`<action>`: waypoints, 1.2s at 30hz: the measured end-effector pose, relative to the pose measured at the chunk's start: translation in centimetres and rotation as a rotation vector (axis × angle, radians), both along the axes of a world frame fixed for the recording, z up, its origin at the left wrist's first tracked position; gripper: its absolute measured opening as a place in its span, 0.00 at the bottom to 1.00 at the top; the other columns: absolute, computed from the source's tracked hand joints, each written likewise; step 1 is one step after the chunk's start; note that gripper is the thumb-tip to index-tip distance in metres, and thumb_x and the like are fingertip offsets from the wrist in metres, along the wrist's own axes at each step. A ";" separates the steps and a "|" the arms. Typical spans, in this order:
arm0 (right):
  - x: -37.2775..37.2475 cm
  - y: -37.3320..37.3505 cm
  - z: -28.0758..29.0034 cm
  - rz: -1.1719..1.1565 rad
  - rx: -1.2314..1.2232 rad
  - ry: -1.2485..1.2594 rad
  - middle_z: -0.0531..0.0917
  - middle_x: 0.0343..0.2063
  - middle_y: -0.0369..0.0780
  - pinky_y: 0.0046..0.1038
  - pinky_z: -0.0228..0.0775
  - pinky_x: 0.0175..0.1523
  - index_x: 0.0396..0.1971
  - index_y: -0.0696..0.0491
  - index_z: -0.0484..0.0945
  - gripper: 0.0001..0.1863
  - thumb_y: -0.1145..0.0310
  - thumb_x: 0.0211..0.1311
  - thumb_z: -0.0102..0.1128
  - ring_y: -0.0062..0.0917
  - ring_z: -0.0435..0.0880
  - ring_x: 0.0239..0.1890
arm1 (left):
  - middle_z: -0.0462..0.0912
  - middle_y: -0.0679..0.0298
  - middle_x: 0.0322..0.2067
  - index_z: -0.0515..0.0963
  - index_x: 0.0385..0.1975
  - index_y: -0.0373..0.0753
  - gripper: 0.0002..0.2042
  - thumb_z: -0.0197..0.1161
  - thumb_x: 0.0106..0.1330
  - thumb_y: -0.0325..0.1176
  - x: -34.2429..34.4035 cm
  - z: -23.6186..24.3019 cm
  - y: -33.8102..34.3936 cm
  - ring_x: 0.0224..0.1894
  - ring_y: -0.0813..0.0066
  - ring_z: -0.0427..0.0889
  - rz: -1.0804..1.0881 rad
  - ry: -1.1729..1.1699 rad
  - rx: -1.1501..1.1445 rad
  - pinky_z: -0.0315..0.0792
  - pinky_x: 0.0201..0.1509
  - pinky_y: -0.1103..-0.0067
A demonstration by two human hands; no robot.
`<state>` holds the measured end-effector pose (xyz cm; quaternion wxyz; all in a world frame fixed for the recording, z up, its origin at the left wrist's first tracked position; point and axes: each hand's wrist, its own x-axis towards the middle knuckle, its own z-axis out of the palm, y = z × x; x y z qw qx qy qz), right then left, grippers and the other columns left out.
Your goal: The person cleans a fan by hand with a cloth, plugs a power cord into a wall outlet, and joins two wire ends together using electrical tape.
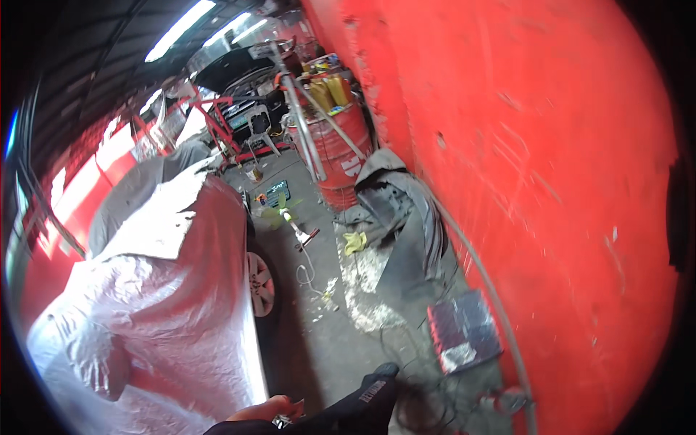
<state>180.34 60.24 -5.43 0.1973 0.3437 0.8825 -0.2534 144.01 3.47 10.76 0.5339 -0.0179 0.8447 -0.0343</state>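
One of the hands point(270, 408), cut off below, is near silvery sheeting point(185, 326).

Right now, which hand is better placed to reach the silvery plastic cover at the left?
Left, probably: the left hand shows at the lower edge, close to the silvery plastic cover. The right hand is not in view.

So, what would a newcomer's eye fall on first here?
Probably the bright red wall filling the right side. Next might come the shiny plastic sheet draped over a car on the left. Between them, a green-bladed fan lies on the floor, near a red drum.
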 end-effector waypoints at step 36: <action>-54.8 -18.2 26.0 -0.178 -0.795 -0.017 0.82 0.37 0.38 0.27 0.75 0.35 0.46 0.55 0.78 0.16 0.60 0.66 0.59 0.24 0.83 0.38 | 0.82 0.49 0.26 0.78 0.38 0.35 0.19 0.52 0.71 0.47 -24.4 23.2 -0.5 0.31 0.53 0.84 1.202 0.758 0.718 0.73 0.37 0.65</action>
